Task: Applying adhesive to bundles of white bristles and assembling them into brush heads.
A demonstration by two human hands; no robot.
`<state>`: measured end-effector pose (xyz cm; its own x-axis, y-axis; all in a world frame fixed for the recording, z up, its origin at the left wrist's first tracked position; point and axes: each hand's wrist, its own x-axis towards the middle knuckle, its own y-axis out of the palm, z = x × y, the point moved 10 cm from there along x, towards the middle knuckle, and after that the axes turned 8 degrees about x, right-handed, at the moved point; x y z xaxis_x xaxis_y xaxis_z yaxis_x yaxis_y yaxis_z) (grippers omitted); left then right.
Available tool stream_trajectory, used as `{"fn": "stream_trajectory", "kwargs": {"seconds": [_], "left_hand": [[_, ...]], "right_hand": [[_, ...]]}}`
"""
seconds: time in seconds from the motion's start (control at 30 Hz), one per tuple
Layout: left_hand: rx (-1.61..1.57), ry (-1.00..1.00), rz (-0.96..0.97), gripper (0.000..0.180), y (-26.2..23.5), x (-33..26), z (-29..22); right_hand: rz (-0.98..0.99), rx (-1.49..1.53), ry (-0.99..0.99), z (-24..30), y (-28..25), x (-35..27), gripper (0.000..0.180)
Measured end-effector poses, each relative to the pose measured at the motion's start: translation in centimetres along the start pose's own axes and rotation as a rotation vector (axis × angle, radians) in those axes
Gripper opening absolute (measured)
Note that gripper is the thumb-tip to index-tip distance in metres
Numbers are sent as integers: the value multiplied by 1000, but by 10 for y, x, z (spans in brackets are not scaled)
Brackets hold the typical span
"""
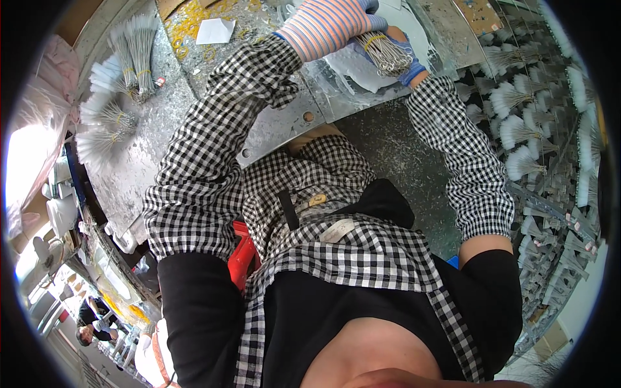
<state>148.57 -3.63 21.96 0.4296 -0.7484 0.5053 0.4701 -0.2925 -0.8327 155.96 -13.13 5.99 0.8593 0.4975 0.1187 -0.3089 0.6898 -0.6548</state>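
Observation:
A bundle of wire-handled brushes (390, 57), tied with a yellow band, is held tilted over the table with its looped wire ends toward me. My right hand (411, 59), in a blue glove that leaves a fingertip bare, is closed round its right side. From the left, my left hand (333, 27) in a striped glove with blue fingertips lies over the bundle's far end, fingers curled against it. The bristle end is hidden beneath that glove. Below both hands, white paste (362, 76) spreads over a clear sheet on the table.
On the metal table (174, 139), several banded brush bundles (132, 55) lie at the left. A white paper (215, 31) rests near scattered yellow bands (187, 26). Racked brushes (524, 123) fill the right side. A red stool-like object (243, 254) stands by my left elbow; another person (97, 317) is far left.

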Motion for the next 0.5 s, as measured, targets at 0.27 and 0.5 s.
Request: {"fn": "stream_trajectory", "kwargs": {"seconds": [0.27,0.5], "left_hand": [[88,-124,164,52,26,-26,11],[-578,-656,-380,26,-43,-70,37]], "right_hand": [[-6,-36,-20,21,20,4,28],[-232,-154,-38,170,-59,-37,23]]}}
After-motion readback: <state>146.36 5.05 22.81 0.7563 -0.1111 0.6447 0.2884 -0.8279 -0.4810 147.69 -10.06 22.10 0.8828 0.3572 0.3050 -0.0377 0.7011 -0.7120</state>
